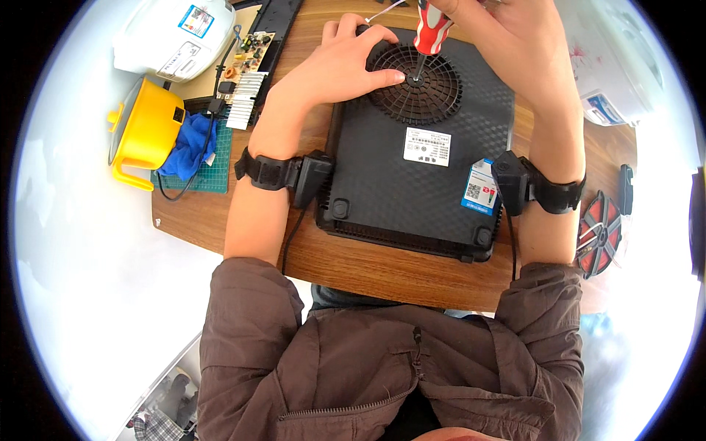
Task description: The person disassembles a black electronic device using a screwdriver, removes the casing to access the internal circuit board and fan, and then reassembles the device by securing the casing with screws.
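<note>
Head view is showing the left hand (334,67) near the top middle of the frame; its fingers are resting spread, the thumb lying over the left part of a round grille (430,99) and the others bending near the upper edge of a black appliance (375,176). At the frame's top edge, which is cutting off part of the grip, the right hand (511,37) is holding the handle of a red-and-white screwdriver (432,31), its shaft pointing down to the grille's centre. The appliance is lying feet-up on the wooden bench (397,275), filling the middle of the frame and bearing a white label (428,147) and a blue-and-white sticker (478,192). Black straps (555,195) are circling both wrists. Toward the upper left, a circuit board (254,55), a yellow pot (151,121) and a blue cloth (193,151) are sitting; at the right, a red-and-black reel (601,235) is lying.
</note>
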{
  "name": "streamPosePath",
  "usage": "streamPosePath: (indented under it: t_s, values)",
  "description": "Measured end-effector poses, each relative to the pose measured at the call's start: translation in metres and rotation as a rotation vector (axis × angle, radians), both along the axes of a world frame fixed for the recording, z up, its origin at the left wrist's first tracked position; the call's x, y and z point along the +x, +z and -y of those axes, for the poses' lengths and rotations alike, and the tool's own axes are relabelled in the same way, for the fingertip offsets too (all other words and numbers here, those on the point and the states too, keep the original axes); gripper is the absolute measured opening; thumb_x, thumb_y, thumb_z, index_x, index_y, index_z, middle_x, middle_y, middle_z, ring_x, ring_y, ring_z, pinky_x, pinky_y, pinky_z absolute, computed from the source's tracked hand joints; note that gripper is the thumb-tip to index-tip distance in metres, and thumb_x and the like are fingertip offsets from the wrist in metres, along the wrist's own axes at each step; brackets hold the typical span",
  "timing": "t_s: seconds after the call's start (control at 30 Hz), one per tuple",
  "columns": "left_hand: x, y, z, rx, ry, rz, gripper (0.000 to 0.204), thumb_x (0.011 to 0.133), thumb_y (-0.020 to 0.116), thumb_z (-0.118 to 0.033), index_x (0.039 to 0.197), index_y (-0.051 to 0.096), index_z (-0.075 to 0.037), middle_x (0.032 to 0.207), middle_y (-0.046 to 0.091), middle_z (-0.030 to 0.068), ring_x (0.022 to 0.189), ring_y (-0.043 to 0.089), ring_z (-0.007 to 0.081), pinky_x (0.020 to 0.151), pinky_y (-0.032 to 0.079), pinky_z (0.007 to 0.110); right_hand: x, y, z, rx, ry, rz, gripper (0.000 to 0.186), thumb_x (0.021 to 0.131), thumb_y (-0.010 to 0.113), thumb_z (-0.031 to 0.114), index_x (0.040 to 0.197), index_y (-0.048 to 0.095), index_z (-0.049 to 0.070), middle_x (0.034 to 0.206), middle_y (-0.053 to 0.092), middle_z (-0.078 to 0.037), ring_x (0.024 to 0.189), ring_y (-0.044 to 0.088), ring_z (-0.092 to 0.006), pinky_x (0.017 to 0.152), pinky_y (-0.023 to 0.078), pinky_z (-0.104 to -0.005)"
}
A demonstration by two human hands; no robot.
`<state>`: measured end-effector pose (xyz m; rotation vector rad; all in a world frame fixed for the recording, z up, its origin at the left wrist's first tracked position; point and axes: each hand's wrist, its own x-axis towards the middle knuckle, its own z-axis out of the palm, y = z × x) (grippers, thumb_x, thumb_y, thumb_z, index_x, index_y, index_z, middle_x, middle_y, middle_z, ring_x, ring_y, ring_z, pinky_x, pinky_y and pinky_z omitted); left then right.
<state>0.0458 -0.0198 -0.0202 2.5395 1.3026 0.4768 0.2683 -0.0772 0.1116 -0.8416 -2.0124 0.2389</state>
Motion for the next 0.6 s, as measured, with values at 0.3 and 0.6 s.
streamPosePath:
  t_s: [0.3,0.6]
  values:
    - [0.0,0.001,-0.001,-0.027,-0.002,0.007,0.061,0.086,0.078,-0.051,0.138,0.059,-0.024,0.144,0.044,0.0168,0.14,0.034,0.0436,0.115,0.038,0.055,0.019,-0.029,-0.047,0.317,0.162,0.016,0.042,0.097,0.065,0.008,0.138,0.058,-0.001,0.116,0.066,-0.022,0.094,0.069,-0.0274,0.077,0.056,-0.034]
    - [0.001,0.002,-0.003,-0.024,-0.021,0.014,0.062,0.085,0.079,-0.053,0.136,0.061,-0.024,0.144,0.045,0.0185,0.14,0.034,0.0453,0.115,0.039,0.056,0.017,-0.017,-0.026,0.086,-0.03,0.128,0.042,0.097,0.069,0.017,0.133,0.058,-0.002,0.098,0.069,-0.023,0.078,0.068,-0.0274,0.07,0.053,-0.0364]
